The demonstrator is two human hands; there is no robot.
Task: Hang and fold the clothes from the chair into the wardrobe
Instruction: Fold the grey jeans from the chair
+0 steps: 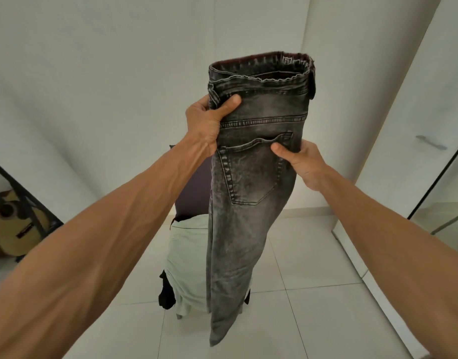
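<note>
A pair of faded black jeans [251,182] hangs in front of me, folded lengthwise with the waistband on top and the back pocket facing me. My left hand [207,120] grips the left edge just under the waistband, thumb across the denim. My right hand [300,159] pinches the right edge beside the pocket. Behind and below the jeans stands the chair [191,193], dark-backed, with a pale green garment [186,257] and a black garment [167,294] draped over it. The white wardrobe [414,120] with a metal handle stands to the right.
A guitar [12,224] leans against a dark frame at the far left. White walls meet in a corner behind the chair. Pale floor tiles [300,281] surround the chair. A glass-fronted panel [445,203] is at the right edge.
</note>
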